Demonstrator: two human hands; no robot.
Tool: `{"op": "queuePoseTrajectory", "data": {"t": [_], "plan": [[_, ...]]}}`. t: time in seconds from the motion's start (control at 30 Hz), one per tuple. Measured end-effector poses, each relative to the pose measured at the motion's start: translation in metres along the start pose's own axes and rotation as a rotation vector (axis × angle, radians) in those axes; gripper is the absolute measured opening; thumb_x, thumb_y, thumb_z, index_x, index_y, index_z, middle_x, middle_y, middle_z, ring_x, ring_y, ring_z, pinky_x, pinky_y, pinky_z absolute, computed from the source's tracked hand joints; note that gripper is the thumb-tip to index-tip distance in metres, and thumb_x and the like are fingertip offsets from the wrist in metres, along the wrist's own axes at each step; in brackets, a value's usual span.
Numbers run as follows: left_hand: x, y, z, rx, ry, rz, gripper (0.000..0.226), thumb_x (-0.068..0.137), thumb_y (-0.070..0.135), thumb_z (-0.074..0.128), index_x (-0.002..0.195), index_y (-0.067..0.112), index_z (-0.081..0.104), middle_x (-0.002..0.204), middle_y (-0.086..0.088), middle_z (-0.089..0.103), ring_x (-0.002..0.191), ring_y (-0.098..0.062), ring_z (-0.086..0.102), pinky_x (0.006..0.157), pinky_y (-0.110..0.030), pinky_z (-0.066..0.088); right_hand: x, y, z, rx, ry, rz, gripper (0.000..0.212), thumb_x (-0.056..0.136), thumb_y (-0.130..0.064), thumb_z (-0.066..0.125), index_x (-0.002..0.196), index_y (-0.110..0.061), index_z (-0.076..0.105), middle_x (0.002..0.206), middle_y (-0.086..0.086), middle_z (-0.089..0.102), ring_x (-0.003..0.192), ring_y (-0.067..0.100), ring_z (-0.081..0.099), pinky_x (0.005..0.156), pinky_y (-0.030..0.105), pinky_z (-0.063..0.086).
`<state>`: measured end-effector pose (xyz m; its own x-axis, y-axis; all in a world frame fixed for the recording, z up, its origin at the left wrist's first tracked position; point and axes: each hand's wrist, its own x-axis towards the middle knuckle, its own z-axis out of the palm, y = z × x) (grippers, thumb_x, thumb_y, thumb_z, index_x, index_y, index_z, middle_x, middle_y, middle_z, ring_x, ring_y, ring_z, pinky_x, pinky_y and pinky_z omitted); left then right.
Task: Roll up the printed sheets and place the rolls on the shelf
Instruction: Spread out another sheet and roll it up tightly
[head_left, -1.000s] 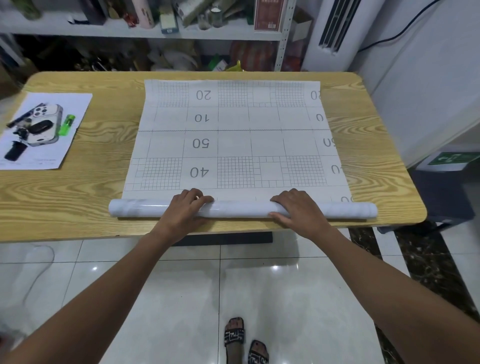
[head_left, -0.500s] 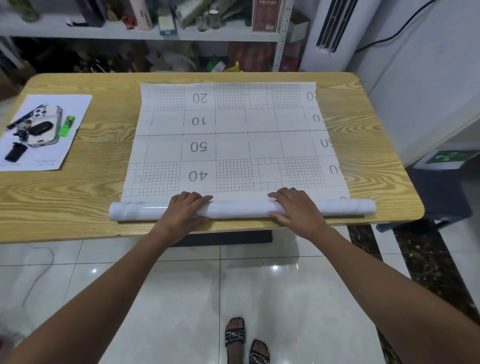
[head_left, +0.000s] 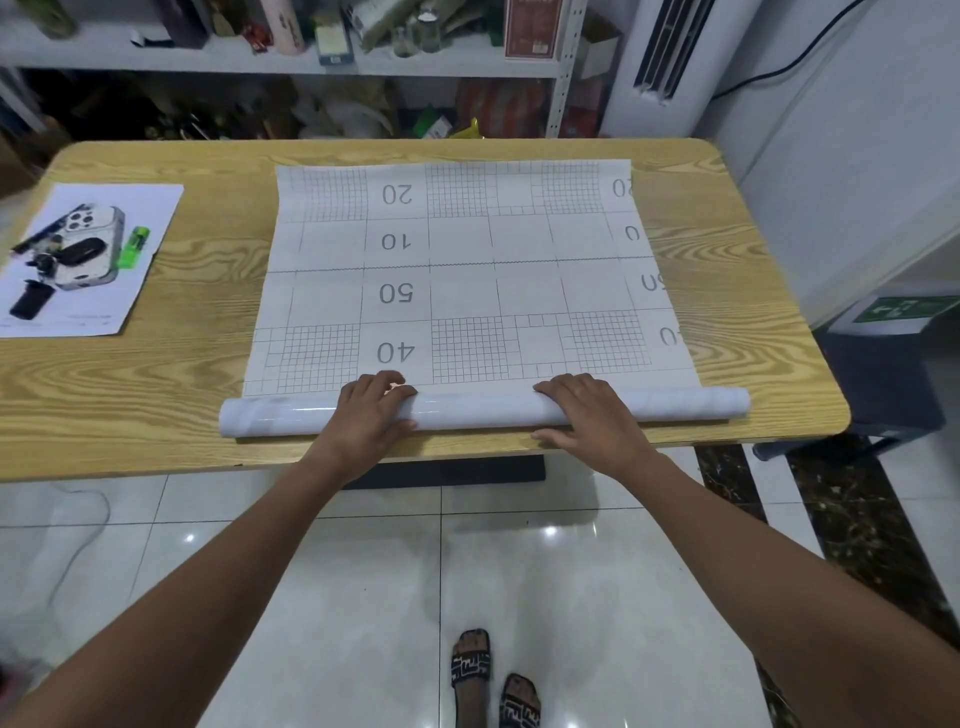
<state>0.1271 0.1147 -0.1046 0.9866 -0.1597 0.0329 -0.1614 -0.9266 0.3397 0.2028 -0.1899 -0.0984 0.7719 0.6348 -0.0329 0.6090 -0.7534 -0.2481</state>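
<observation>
Along the near edge of the wood-grain table (head_left: 156, 395), my left hand (head_left: 371, 410) and right hand (head_left: 589, 415) curl over the glossy white paper roll (head_left: 478, 410), gripping it. I'd push both evenly so the grid-printed sheet (head_left: 519, 291) winds tight and straight.

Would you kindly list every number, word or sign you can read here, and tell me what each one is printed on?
"20": printed sheet, upside down.
"10": same sheet.
"50": same sheet.
"40": same sheet, just beyond the roll.
"0": sheet's right edge; its neighbours there are cut off.
Too blurred or small to read: the red box, the green sign, the small print on the white paper.
</observation>
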Motion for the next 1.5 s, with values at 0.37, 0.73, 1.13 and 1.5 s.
{"op": "queuePoseTrajectory", "data": {"t": [0.37, 0.73, 1.13, 1.5], "plan": [[0.010, 0.002, -0.004, 0.037, -0.077, -0.111, 0.049, 0.090, 0.031, 0.053, 0.134, 0.016, 0.041, 0.117, -0.006, 0.057, 0.111, -0.027, 0.046, 0.098, -0.038, 0.025, 0.002, 0.000, 0.000, -0.076, 0.022, 0.002, 0.065, 0.078, -0.052, 0.066, 0.131, -0.019, 0.048, 0.119, 0.002, 0.056, 0.105, 0.023, 0.051, 0.093, 0.035, 0.036], [0.016, 0.005, -0.010, -0.330, -0.015, -0.255, 0.051, 0.074, 0.033, 0.073, 0.120, 0.020, 0.052, 0.108, 0.002, 0.058, 0.101, -0.018, 0.053, 0.084, -0.027, 0.038, 0.010, 0.006, -0.001, 0.138, 0.073, 0.065, 0.054, 0.074, -0.046, 0.073, 0.119, -0.020, 0.060, 0.111, 0.004, 0.056, 0.097, 0.022, 0.051, 0.086, 0.029, 0.031], [0.024, 0.004, -0.016, -0.288, -0.069, -0.175, 0.060, 0.061, 0.037, 0.082, 0.114, 0.022, 0.057, 0.111, 0.002, 0.057, 0.100, -0.016, 0.049, 0.080, -0.028, 0.034, 0.013, 0.009, -0.010, 0.181, 0.018, 0.104, 0.049, 0.080, -0.044, 0.069, 0.119, -0.016, 0.058, 0.110, 0.001, 0.062, 0.106, 0.021, 0.050, 0.091, 0.027, 0.030], [0.024, 0.005, -0.011, -0.061, -0.110, -0.044, 0.063, 0.064, 0.044, 0.079, 0.117, 0.021, 0.056, 0.112, 0.001, 0.056, 0.102, -0.020, 0.048, 0.078, -0.027, 0.034, 0.017, 0.015, -0.005, 0.053, 0.065, 0.041, 0.058, 0.085, -0.055, 0.036, 0.108, -0.011, 0.067, 0.098, 0.009, 0.060, 0.086, 0.029, 0.056, 0.077, 0.039, 0.042]]}}
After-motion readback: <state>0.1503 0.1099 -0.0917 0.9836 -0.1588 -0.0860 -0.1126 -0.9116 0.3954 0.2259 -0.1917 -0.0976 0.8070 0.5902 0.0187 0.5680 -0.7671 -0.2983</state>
